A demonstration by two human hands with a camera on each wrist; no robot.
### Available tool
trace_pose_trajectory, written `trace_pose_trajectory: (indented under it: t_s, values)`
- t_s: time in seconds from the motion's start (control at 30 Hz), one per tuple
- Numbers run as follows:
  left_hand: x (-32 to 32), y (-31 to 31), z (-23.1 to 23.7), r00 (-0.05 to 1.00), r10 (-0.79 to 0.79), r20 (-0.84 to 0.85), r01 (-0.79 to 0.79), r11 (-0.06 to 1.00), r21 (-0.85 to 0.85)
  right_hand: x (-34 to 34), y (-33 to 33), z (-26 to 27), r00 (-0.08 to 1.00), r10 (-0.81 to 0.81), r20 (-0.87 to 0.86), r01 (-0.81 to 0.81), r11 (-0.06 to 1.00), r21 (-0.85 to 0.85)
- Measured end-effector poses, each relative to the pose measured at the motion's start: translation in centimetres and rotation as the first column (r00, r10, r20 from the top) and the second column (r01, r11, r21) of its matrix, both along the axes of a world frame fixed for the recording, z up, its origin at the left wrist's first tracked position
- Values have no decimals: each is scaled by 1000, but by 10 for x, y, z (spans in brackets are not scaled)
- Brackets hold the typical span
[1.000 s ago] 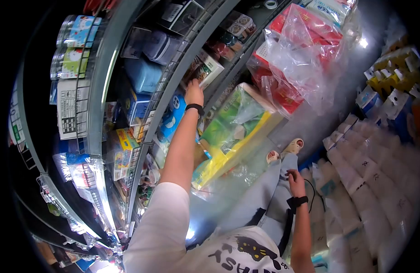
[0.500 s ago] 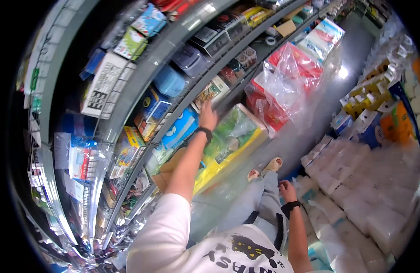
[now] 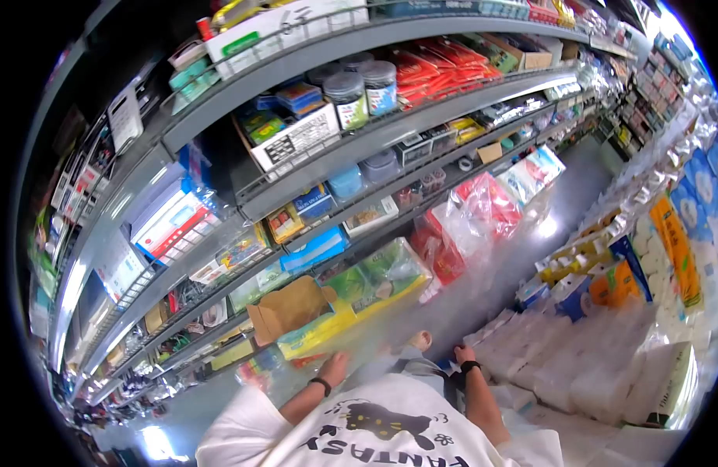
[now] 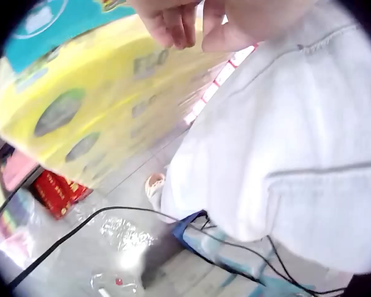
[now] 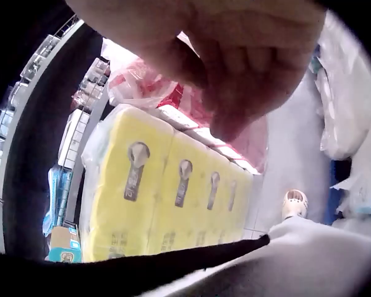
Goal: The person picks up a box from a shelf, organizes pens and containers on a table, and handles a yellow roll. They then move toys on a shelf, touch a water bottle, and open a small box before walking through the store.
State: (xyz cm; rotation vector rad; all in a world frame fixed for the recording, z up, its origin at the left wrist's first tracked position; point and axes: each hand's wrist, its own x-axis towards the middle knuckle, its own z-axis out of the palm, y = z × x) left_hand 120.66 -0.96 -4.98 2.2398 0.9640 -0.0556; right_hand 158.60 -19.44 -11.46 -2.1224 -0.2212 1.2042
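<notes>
yellow packs (image 5: pixel 191 216) align in right wrist view; left grip (image 4: pixel 216 21) and right grip (image 5: pixel 235 68) seem slack, unclamped.

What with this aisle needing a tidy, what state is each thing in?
Left hand: fingers loosely curled, empty
Right hand: fingers loosely curled, empty
Yellow packs: wrapped, in a row
Brown box: open
Red packs: under clear plastic
White carton: open-topped, filled
Jars: lids on
Sandal: worn
</notes>
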Motion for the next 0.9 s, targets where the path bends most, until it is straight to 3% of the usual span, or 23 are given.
trace_pose_trajectory:
  t_s: [0.07, 0.13, 0.2, 0.27, 0.3, 0.43, 0.47, 0.57, 0.67, 0.77, 0.9]
  values:
    - [-25, -10, -10, 991, 79, -110, -86, 994, -60, 3, 18, 26, 1000, -28, -3, 28, 996, 81]
    - [-38, -9, -12, 959, 189, -211, -208, 976, -71, 8, 31, 3, 997, -3, -75, 9, 997, 79]
    - [-44, -2, -26, 952, 246, -183, -258, 965, -44, 7, 45, 5, 991, 82, -104, -77, 995, 55]
    - [-41, 9, -42, 954, 293, -66, -290, 956, 54, 1, 64, 17, 974, 225, -1, -225, 974, 16]
    - [-37, 15, -48, 950, 310, -38, -309, 951, 25, -3, 74, 25, 954, 296, 47, -296, 955, -12]
    - [-15, 36, -60, 928, 367, 62, -363, 930, -66, -30, 105, 50, 734, 615, 287, -607, 784, -129]
    - [-8, 36, -57, 918, 394, 56, -383, 913, -140, -38, 111, 74, 727, 671, 146, -644, 740, -195]
    - [1, 35, -58, 911, 410, 39, -382, 878, -289, -60, 113, 75, 565, 804, 186, -745, 593, -305]
    - [-4, 29, -65, 921, 390, -1, -371, 875, -313, -62, 99, 22, 446, 867, 222, -827, 494, -269]
    - [-25, 16, -70, 938, 342, -51, -337, 872, -355, -61, 90, 28, 494, 841, 221, -804, 538, -253]
    - [-59, 16, -91, 947, 285, -151, -322, 851, -415, -64, 88, 76, 559, 799, 222, -736, 602, -310]
